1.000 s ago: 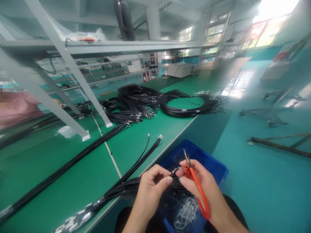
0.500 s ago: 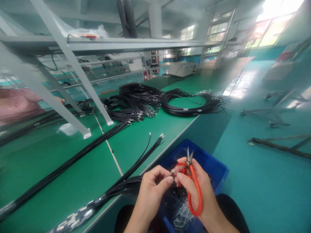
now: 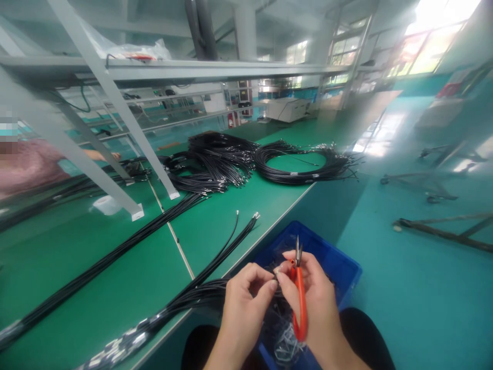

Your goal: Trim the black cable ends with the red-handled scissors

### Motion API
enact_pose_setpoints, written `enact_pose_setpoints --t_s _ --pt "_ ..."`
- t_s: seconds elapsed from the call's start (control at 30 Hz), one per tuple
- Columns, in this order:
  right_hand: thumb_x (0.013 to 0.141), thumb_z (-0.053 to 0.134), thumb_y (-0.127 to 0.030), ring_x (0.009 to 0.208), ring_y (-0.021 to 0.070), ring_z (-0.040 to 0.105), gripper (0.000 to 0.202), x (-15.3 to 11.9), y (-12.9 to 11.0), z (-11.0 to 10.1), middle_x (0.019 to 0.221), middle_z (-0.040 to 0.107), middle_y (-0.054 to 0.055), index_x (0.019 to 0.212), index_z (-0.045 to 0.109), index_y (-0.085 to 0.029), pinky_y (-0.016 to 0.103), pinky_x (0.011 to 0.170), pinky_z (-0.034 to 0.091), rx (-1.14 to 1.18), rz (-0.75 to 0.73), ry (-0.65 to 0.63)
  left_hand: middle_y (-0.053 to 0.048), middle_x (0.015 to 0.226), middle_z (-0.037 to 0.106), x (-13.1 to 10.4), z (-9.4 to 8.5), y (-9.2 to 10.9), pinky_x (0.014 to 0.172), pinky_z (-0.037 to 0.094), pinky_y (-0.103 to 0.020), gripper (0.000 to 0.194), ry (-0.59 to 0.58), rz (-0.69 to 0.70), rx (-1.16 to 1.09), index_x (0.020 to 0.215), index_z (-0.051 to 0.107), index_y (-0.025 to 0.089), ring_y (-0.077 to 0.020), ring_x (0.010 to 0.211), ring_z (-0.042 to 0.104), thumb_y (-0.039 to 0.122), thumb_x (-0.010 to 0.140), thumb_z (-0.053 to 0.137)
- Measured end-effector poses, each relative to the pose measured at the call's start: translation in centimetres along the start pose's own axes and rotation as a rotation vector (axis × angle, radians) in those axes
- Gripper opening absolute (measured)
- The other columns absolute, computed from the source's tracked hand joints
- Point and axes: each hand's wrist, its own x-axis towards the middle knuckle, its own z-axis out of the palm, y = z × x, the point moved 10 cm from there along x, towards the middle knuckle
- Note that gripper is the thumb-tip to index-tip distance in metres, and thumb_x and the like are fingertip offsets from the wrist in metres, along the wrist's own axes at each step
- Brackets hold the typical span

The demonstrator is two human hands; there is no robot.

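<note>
Red-handled snips point(image 3: 301, 303) rest in my right hand point(image 3: 318, 290), their pointed blades upward and nearly closed. The thumb and fingertip of that hand also pinch close to my left fingertips. My left hand point(image 3: 244, 303) is closed in a pinch on a small black piece point(image 3: 276, 276), mostly hidden by the fingers; whether it belongs to a cable I cannot tell. Both hands are over a blue bin point(image 3: 344, 272) holding clear plastic bits point(image 3: 287, 344) and dark pieces. Left of my left hand, a bundle of black cables point(image 3: 200, 293) lies along the table edge.
On the green table point(image 3: 215, 226) lie a long cable bundle point(image 3: 115, 259), a cable pile point(image 3: 219, 159) and a coil point(image 3: 292, 177). White shelf posts point(image 3: 134, 123) stand at left. A person in a pink sleeve point(image 3: 34, 162) is beyond them.
The snips' blades have closed from a wider gap, and their handles have turned slightly left. My hands stay together over the bin. The other person's hand has moved a little to the right.
</note>
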Motion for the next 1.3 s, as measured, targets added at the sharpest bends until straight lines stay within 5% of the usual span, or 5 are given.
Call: enact_pose_setpoints --t_s 0.53,0.7,0.87,1.0,1.3 --pt "0.074 0.060 -0.019 0.078 0.0204 0.065 0.027 -1.0 0.5 -0.5 0.089 0.067 0.004 0.099 0.053 -0.025 0.029 0.068 0.051 -0.279 -0.095 0.093 0.002 0.064 0.057 0.0 -0.2 -0.6 0.059 0.037 -0.022 0.011 -0.008 -0.044 -0.164 0.067 0.061 0.017 -0.0135 0.062 0.049 0.023 0.075 0.061" --pt "0.065 0.066 -0.015 0.071 0.0180 0.062 0.032 -1.0 1.6 1.3 0.076 0.066 0.002 0.096 0.060 -0.022 0.030 0.068 0.048 -0.040 0.039 -0.286 0.002 0.064 0.053 0.7 -1.2 -0.7 0.063 0.035 -0.021 0.011 -0.062 -0.057 -0.313 0.069 0.061 0.016 -0.0124 0.064 0.044 0.024 0.076 0.061" --pt "0.064 0.072 -0.033 0.044 0.0060 0.045 0.035 -2.5 1.9 3.4 0.068 0.068 0.006 0.092 0.064 -0.014 0.019 0.042 0.032 0.313 0.352 -0.765 0.001 0.067 0.054 0.8 -1.0 -0.3 0.065 0.035 -0.021 0.010 -0.143 -0.046 -0.393 0.073 0.062 0.015 -0.0125 0.066 0.044 0.022 0.079 0.058" --pt "0.064 0.071 -0.029 0.039 0.0033 0.041 0.035 -3.2 2.1 4.2 0.066 0.069 0.006 0.093 0.063 -0.011 0.016 0.039 0.028 0.388 0.483 -0.843 0.001 0.066 0.054 0.6 -0.6 0.0 0.066 0.036 -0.021 0.011 -0.201 -0.030 -0.413 0.073 0.063 0.015 -0.0125 0.067 0.045 0.022 0.080 0.057" --pt "0.069 0.070 -0.027 0.037 0.0024 0.042 0.033 -3.1 1.9 4.4 0.066 0.068 0.008 0.094 0.061 -0.009 0.015 0.037 0.027 0.447 0.503 -0.832 0.001 0.073 0.056 0.4 -0.8 0.4 0.069 0.037 -0.023 0.012 -0.198 0.058 -0.297 0.077 0.064 0.017 -0.0132 0.071 0.048 0.023 0.084 0.057"
